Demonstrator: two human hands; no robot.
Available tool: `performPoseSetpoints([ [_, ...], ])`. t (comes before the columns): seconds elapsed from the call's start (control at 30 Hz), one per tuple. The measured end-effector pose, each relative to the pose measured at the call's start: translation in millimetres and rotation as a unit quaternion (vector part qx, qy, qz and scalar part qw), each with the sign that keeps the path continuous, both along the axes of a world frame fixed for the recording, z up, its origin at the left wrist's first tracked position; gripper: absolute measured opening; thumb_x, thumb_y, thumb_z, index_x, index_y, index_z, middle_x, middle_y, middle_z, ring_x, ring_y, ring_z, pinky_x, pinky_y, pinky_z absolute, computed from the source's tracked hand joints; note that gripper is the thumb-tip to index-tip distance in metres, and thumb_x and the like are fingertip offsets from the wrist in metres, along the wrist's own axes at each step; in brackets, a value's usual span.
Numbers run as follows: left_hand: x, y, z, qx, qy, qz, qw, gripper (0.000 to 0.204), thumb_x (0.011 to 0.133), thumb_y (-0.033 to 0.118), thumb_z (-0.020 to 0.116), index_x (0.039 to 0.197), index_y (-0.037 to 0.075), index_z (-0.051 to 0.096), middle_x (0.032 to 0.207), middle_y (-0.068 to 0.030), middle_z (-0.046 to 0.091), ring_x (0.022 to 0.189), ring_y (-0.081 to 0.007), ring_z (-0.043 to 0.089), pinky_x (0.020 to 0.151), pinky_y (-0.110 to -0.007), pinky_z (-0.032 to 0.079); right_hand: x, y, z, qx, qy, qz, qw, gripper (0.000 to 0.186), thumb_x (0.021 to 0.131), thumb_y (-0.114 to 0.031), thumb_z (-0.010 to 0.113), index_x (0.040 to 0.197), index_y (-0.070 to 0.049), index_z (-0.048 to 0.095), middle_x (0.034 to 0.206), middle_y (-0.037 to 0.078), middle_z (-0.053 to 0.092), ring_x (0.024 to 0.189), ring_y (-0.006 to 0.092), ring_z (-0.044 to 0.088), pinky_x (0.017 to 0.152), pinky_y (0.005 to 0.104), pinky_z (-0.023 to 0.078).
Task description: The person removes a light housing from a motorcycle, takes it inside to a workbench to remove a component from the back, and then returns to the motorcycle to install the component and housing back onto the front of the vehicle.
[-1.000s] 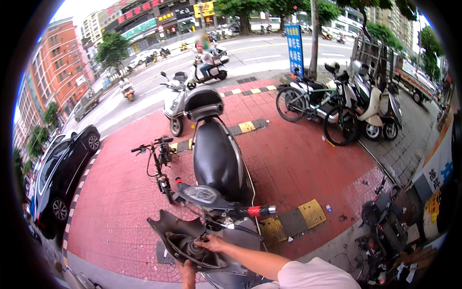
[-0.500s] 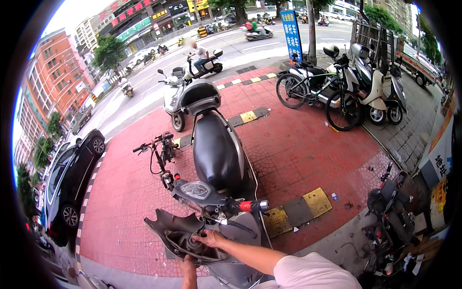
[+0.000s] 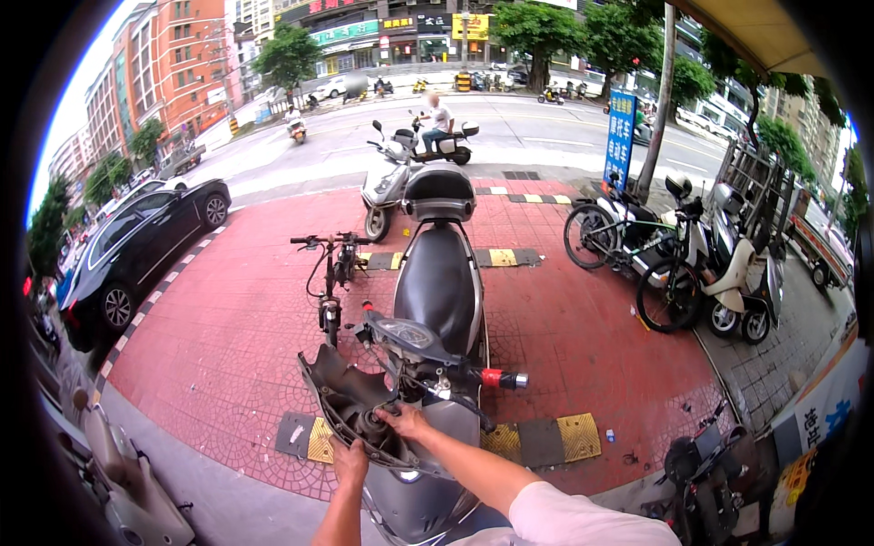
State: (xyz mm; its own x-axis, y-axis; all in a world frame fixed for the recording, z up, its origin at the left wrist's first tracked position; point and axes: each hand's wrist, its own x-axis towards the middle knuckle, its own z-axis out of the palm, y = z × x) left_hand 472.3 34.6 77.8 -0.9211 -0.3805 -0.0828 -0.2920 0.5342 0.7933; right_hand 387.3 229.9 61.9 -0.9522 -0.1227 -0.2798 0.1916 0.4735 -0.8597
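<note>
A dark grey scooter front cover point(image 3: 341, 382), its hollow inner side facing up, is tilted in front of the scooter's handlebar. My left hand point(image 3: 350, 461) is closed on the cover's near left edge. My right hand point(image 3: 402, 423) reaches inside it, fingers closed at a round dark part point(image 3: 371, 420) in the middle; the fingertips are partly hidden. Just beyond lie the dashboard point(image 3: 407, 334) and the right handlebar grip point(image 3: 492, 377), banded in red. Below the cover is the scooter's grey front body point(image 3: 419, 510). Its long black seat point(image 3: 439, 278) stretches away from me.
A stripped two-wheeler frame point(image 3: 330, 282) stands left of the seat. Yellow-black ramps point(image 3: 537, 440) lie on the red paving. Scooter parts point(image 3: 706, 473) are piled at right, and a beige scooter point(image 3: 127, 482) stands at near left. Bicycles and scooters point(image 3: 669, 291) are parked far right.
The view has swung and the scene sits further right and lower. My left hand shows more fully at the cover's edge. My right hand stays inside the cover.
</note>
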Motion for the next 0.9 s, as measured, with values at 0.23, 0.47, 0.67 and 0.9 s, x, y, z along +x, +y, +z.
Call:
performPoseSetpoints([
  [0.23,6.9,19.1,22.4,0.020,0.011,0.027,0.999,0.071,0.086,0.022,0.062,0.150,-0.004,0.043,0.132,-0.0343,0.065,0.123,-0.0498,0.063,0.108,-0.048,0.047,8.6,-0.6,-11.5,0.028,-0.021,-0.034,0.999,0.102,0.084,-0.089,0.057,0.135,-0.001,0.067,0.130,0.029,0.070,0.126,0.0443,0.065,0.108,0.0485,0.050],
  [0.47,7.6,18.3,6.8,0.211,0.093,-0.020,0.973,0.069,0.085,0.004,0.059,0.152,-0.002,0.047,0.137,-0.0195,0.065,0.124,-0.0324,0.063,0.107,-0.038,0.048,13.3,2.4,-9.6,0.002,-0.036,-0.014,0.999,0.104,0.088,-0.086,0.055,0.141,0.004,0.059,0.132,0.031,0.068,0.127,0.0446,0.065,0.109,0.0500,0.049],
  [0.67,8.0,5.5,0.4,0.103,0.025,0.020,0.994,0.076,0.083,0.010,0.064,0.156,-0.002,0.044,0.143,-0.0240,0.062,0.133,-0.0395,0.060,0.115,-0.041,0.044,13.3,7.4,3.0,-0.012,-0.032,-0.029,0.999,0.100,0.088,-0.080,0.060,0.140,0.005,0.056,0.132,0.033,0.067,0.126,0.0468,0.064,0.107,0.0509,0.051],
  [0.9,6.2,0.1,-33.3,0.049,0.010,0.075,0.996,0.086,0.084,0.022,0.066,0.159,-0.005,0.036,0.146,-0.0337,0.056,0.140,-0.0449,0.053,0.118,-0.043,0.040,18.9,8.5,3.0,-0.018,0.058,-0.059,0.996,0.082,0.092,-0.067,0.068,0.135,0.001,0.054,0.129,0.029,0.066,0.123,0.0456,0.063,0.104,0.0517,0.050],
])
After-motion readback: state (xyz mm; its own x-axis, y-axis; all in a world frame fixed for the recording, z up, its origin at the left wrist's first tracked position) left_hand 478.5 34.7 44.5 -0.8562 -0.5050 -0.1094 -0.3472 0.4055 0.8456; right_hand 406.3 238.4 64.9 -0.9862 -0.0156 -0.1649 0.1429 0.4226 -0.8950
